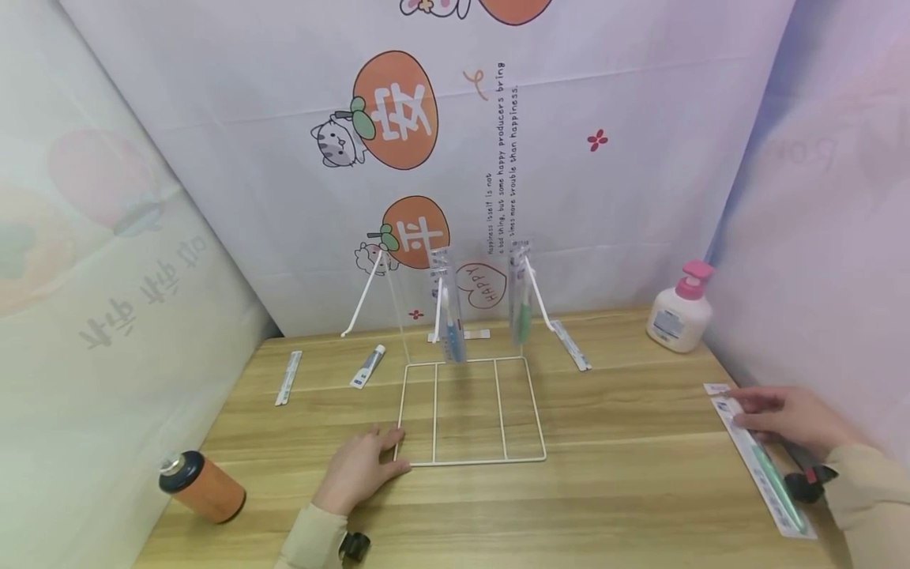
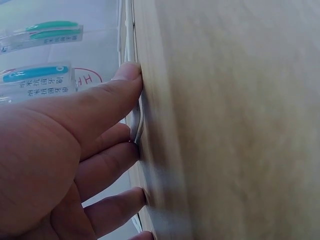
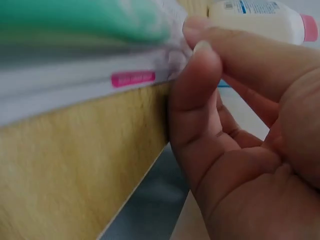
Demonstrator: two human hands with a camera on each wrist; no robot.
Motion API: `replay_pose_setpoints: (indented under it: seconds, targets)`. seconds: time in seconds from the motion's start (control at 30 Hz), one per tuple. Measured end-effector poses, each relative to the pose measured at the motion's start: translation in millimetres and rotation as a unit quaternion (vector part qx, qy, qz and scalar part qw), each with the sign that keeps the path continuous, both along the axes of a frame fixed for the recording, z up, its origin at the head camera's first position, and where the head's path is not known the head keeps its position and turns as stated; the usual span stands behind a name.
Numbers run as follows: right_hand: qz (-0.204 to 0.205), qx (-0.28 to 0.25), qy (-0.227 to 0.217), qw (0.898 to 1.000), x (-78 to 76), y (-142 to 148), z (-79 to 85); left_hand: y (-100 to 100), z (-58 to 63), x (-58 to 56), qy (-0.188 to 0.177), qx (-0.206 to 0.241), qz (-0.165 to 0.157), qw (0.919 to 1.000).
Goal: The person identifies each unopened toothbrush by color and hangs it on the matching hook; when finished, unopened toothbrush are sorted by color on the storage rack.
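My left hand grips the front left corner of a white wire rack, its thumb and fingers about the wire. In the left wrist view the same hand holds the bent rod low against the tabletop. At the table's right edge, my right hand pinches the side of a packaged green toothbrush near its upper end. Close up, thumb and index finger of that hand meet at the package edge. A packaged blue toothbrush and another green toothbrush hang from the rack's arms.
A pink-capped pump bottle stands at the back right. An orange bottle with a dark top is at the left. A small tube and slim packets lie behind the left hand; another packet lies right of the rack.
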State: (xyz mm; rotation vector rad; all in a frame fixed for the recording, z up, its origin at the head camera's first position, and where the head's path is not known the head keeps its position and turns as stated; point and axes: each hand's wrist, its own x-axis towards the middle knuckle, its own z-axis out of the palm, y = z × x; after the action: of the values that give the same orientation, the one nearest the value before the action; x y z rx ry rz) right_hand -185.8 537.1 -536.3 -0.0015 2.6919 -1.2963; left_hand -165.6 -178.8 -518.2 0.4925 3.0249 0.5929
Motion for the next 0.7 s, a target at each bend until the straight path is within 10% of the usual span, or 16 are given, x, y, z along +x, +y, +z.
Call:
replay_pose_setpoints:
  seconds: [0.7]
  targets:
    - [-0.018, 0.083, 0.011, 0.996, 1.5, -2.5, 11.4, 0.6, 1.5, 1.1, -0.006, 0.001, -0.002, 1.0]
